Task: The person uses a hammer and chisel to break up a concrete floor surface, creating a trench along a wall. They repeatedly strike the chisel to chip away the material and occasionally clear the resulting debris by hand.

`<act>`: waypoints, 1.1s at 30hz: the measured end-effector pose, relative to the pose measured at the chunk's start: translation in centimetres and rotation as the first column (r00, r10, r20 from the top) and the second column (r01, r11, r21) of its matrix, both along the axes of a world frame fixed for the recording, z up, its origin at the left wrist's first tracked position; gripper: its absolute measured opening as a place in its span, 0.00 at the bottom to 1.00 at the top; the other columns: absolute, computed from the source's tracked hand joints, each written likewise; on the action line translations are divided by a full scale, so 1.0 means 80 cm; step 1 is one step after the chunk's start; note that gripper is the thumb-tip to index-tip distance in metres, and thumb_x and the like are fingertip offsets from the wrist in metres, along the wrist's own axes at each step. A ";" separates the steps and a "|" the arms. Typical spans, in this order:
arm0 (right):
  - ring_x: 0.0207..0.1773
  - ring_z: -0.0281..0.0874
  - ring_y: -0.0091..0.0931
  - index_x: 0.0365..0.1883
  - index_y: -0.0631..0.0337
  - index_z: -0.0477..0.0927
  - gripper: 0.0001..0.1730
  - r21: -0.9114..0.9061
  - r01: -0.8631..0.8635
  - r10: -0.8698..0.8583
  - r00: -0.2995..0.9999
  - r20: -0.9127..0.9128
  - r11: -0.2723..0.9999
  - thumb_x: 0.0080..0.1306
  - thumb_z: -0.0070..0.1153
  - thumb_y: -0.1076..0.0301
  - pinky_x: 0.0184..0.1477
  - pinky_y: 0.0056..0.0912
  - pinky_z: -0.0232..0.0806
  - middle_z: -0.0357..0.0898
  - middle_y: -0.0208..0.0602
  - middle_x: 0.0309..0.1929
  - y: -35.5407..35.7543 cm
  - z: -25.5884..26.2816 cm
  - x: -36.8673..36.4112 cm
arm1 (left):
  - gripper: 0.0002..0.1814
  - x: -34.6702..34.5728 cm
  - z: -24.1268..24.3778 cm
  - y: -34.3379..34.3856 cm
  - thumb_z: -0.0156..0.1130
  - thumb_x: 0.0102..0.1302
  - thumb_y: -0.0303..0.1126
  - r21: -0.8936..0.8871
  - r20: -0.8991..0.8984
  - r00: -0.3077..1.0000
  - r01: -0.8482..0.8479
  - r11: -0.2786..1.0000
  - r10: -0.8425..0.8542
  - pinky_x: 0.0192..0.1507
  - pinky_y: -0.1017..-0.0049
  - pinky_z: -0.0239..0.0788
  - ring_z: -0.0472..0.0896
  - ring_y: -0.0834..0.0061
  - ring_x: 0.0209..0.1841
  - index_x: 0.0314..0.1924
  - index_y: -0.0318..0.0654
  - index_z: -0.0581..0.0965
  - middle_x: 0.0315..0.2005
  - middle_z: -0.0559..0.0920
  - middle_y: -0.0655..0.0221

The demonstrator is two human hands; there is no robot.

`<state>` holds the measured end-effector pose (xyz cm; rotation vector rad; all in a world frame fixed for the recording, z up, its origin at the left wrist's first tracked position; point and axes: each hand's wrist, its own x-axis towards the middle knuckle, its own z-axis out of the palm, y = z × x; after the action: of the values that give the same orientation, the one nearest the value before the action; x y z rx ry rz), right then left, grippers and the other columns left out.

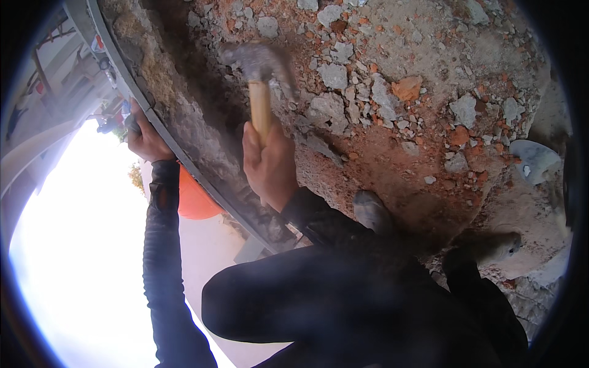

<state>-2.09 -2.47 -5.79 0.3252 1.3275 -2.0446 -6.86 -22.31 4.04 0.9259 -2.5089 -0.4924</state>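
My right hand [270,165] grips the wooden handle of a claw hammer [260,99]. The hammer's metal head is blurred and hangs over broken masonry and dust. To the left, my left hand [151,138] is at the long grey edge strip [158,124] that borders a rough masonry ledge [184,101]. A small dark object [133,125] shows at its fingers; whether the hand holds that object or the strip is unclear. Both sleeves are dark.
Grey rubble chunks [333,76] and a red brick fragment [407,88] lie on the dusty floor. My shoe [372,212] stands near the debris. A rounded grey plate [534,161] lies at right. Something orange [197,193] shows beyond the strip.
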 end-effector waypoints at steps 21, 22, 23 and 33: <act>0.21 0.76 0.47 0.28 0.70 0.70 0.18 -0.029 -0.161 0.157 0.981 -0.118 0.987 0.69 0.53 0.61 0.24 0.45 0.65 0.72 0.53 0.17 0.036 -0.046 -0.039 | 0.19 0.012 0.009 -0.038 0.60 0.71 0.40 -0.122 0.084 0.994 0.074 0.990 -0.064 0.35 0.78 0.71 0.79 0.82 0.32 0.47 0.29 0.81 0.34 0.84 0.69; 0.22 0.76 0.47 0.30 0.70 0.72 0.17 0.049 -0.340 0.342 0.919 -0.195 0.939 0.69 0.52 0.62 0.26 0.47 0.67 0.73 0.54 0.18 0.037 -0.051 -0.019 | 0.19 0.012 0.005 -0.035 0.60 0.70 0.41 -0.068 0.036 0.995 0.101 0.993 -0.098 0.34 0.79 0.71 0.79 0.83 0.31 0.46 0.29 0.82 0.32 0.84 0.70; 0.23 0.77 0.48 0.29 0.71 0.72 0.16 0.063 -0.428 0.431 0.876 -0.219 0.902 0.67 0.53 0.63 0.28 0.48 0.69 0.74 0.55 0.18 0.039 -0.056 0.005 | 0.19 0.011 0.005 -0.034 0.61 0.70 0.41 -0.114 0.064 0.994 0.095 0.989 -0.088 0.34 0.80 0.71 0.79 0.83 0.31 0.45 0.29 0.82 0.32 0.84 0.71; 0.29 0.81 0.50 0.27 0.74 0.76 0.18 0.121 -0.365 0.384 0.873 -0.300 0.923 0.64 0.53 0.63 0.36 0.48 0.74 0.78 0.59 0.23 0.077 -0.034 -0.032 | 0.20 0.004 0.002 -0.021 0.66 0.64 0.47 -0.188 0.036 0.998 0.060 0.980 -0.054 0.32 0.78 0.71 0.80 0.82 0.27 0.38 0.33 0.86 0.25 0.85 0.71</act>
<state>-4.63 3.68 -8.52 -0.2395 1.5098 -1.7738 -6.56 -23.97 4.19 0.7965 -2.5630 -0.2533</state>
